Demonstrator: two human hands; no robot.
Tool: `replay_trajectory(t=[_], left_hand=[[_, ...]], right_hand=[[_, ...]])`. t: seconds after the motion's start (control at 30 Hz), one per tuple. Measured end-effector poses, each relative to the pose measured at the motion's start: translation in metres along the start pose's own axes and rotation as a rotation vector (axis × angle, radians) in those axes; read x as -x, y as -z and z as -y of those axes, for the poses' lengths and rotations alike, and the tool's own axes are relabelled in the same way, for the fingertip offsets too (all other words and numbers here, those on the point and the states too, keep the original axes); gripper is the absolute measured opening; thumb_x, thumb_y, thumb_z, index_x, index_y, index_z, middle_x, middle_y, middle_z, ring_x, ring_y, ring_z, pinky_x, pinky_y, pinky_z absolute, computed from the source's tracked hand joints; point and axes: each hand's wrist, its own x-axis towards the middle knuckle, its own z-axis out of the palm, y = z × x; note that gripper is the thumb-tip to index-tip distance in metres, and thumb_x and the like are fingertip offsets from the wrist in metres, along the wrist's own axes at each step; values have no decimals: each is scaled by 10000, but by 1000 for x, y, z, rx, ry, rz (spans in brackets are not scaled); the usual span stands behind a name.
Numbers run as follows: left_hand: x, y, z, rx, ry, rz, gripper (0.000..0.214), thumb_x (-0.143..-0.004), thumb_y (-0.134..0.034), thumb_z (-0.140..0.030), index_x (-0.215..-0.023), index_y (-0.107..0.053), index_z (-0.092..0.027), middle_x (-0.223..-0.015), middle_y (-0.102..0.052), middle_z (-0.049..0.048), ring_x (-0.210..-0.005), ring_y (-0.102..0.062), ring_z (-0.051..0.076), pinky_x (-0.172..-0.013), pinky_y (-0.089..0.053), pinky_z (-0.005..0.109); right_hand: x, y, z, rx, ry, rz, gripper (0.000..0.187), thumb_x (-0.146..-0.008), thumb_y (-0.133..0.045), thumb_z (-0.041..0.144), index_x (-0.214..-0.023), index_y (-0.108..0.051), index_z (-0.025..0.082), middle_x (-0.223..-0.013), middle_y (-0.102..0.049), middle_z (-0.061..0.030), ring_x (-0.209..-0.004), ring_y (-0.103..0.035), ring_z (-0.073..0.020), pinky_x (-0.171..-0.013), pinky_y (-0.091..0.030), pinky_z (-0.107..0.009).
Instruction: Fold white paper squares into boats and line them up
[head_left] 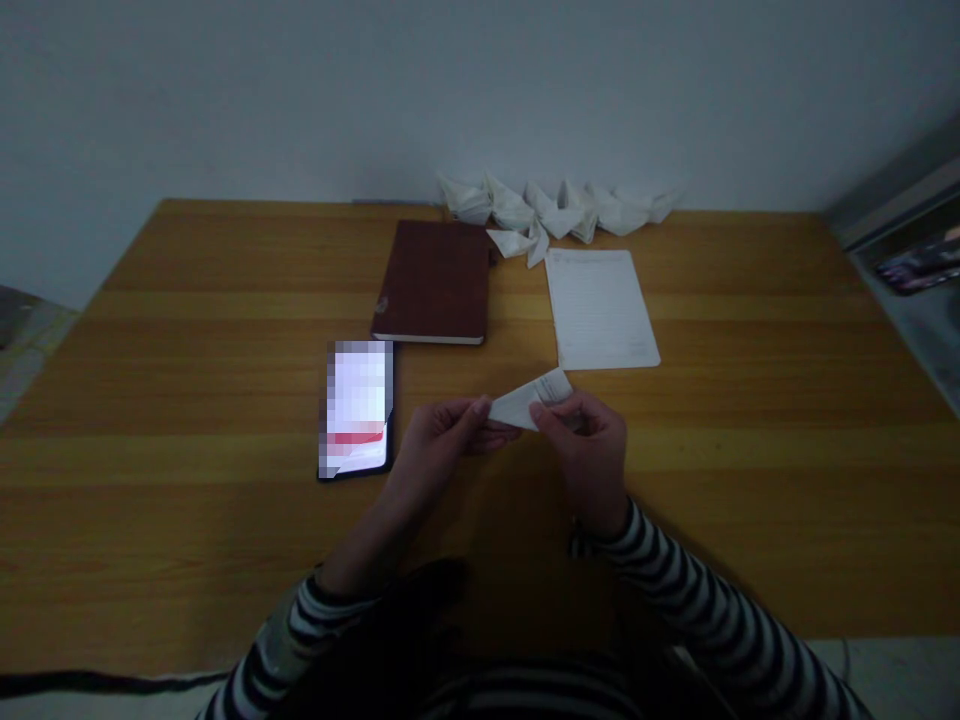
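A small folded piece of white paper [525,402] is held above the table between both hands. My left hand [454,425] pinches its pointed left end between thumb and fingers. With the thumb on top, my right hand [585,435] grips the lower right part of the paper. Printed lines show near the paper's upper right edge. Just beyond the hands lies a flat lined sheet [604,310]. Several folded white paper boats [555,212] stand in a cluster by the wall.
A dark red notebook [435,280] lies closed left of the lined sheet. Nearer, a phone [356,410] with a lit, pixelated screen rests on the wooden table [750,450]. The wall [480,90] runs along the table's far edge.
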Motion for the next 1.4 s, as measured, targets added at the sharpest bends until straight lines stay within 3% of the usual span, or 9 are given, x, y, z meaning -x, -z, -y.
replay_trajectory(t=[0.3,0.43,0.53,0.6,0.73,0.9,1.1,1.23,1.4], left_hand=[[2,0,-1,-252,-159,-51,276,-889,-653,-396,-923,-792,-160,-808,-794,58,-728,-735,159,-720,-590,256],[-1,4,1,-397,-241,-25,224,-869,-676,-375,-876,-808,-194,-791,-789,27,-674,-692,145,-593,-525,214],[0,2,1,-430,-259,-49,239,-875,-666,-383,-861,-812,-194,-733,-774,17,-607,-656,135,-523,-476,204],[2,-2,1,-410,-265,-90,245,-871,-671,-393,-863,-812,-192,-731,-773,18,-614,-659,140,-528,-481,208],[6,-11,3,-374,-315,-239,204,-851,-696,-368,-857,-812,-200,-778,-786,22,-686,-690,158,-590,-530,226],[8,-18,6,-334,-394,-351,160,-843,-706,-322,-868,-809,-202,-827,-792,12,-762,-709,166,-688,-565,249],[5,-14,6,-285,-324,-243,210,-835,-713,-354,-746,-782,-177,-705,-746,15,-647,-649,142,-607,-510,226],[8,-16,6,-377,-349,-229,316,-900,-627,-384,-686,-717,-170,-551,-613,-14,-505,-526,105,-476,-388,207],[11,-18,5,-449,-434,-267,409,-941,-561,-388,-585,-602,-191,-498,-503,-35,-466,-429,93,-456,-317,219]], right_hand=[[-11,5,-3,-25,-102,78,280,-660,-804,273,-562,-557,186,-548,-560,57,-503,-461,-83,-483,-370,-215],[-15,7,3,71,-86,205,288,-643,-810,262,-540,-552,186,-548,-568,52,-501,-463,-82,-484,-382,-217],[-13,7,3,99,-80,202,281,-652,-813,273,-565,-559,192,-564,-574,49,-522,-489,-93,-490,-407,-222],[-12,5,2,28,-100,184,216,-662,-816,287,-718,-626,203,-644,-627,37,-573,-550,-114,-520,-460,-236],[-9,0,-1,-177,-146,89,533,-686,-820,336,-1144,-561,251,-881,-709,7,-706,-656,-141,-620,-556,-263],[-3,-4,-2,-159,-293,294,364,-807,-706,517,-891,-611,177,-604,-646,24,-437,-555,-92,-373,-413,-183],[-4,-1,3,-130,-224,366,406,-855,-651,544,-696,-596,175,-510,-632,17,-360,-517,-75,-337,-391,-173],[-6,0,-1,-164,-227,399,348,-846,-687,496,-719,-610,182,-496,-621,39,-341,-490,-61,-321,-365,-157],[-4,-1,-1,-263,-251,473,331,-825,-699,508,-788,-615,190,-573,-685,23,-389,-568,-83,-358,-446,-174]])
